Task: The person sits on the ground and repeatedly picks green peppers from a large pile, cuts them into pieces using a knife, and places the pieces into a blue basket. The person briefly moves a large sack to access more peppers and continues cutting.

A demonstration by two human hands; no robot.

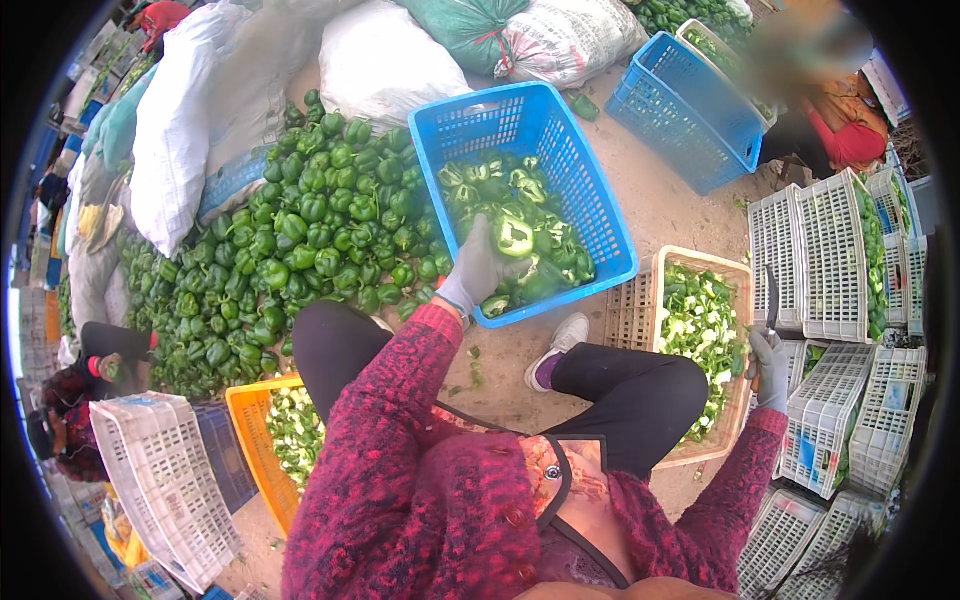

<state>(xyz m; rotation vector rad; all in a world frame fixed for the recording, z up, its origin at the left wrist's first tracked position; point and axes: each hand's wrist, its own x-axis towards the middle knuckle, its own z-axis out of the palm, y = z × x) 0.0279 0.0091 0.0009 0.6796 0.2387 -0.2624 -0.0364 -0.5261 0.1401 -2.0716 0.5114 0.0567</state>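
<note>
My left hand (474, 268), in a grey glove, reaches over the near left side of a blue plastic crate (618, 262). Its thumb and fingers are spread, and a halved green bell pepper (515, 237) with its pale inside showing lies right by them. Cut green peppers (545, 283) cover the crate's bottom. On the right, my gloved right hand (769, 372) is closed around the handle of a knife (772, 296), whose dark blade points up. This hand is beside a tan crate (702, 456) of chopped pepper cores and pale seed pieces (692, 325).
Whole green peppers (330, 225) form a large heap at left. White sacks (385, 65) lie behind it. An orange crate (245, 420) of pepper scraps stands by my left leg. Stacked white crates (835, 260) line the right. Another person (850, 125) sits beyond a second blue crate (680, 115).
</note>
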